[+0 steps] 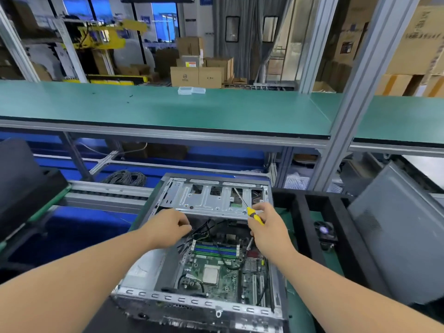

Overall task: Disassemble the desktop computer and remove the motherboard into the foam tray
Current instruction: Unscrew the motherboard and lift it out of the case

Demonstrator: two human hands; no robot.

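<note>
An open desktop case [144, 263] lies on its side in front of me. Its green motherboard [223, 280] is bedded inside, with blue and green memory slots and a bare processor. A silver drive cage [206, 200] spans the far end of the case. My right hand [266, 224] grips a yellow-handled screwdriver [255, 215] whose shaft points up and left over the cage. My left hand [168, 227] has curled fingers at a bundle of black cables [204, 228] just below the cage edge.
A black foam tray [310, 227] with dividers stands to the right, with a small fan [324, 230] in one slot. A grey side panel [403, 236] leans beyond it. A green shelf [168, 109] runs across above. A dark unit [21, 186] sits at the left.
</note>
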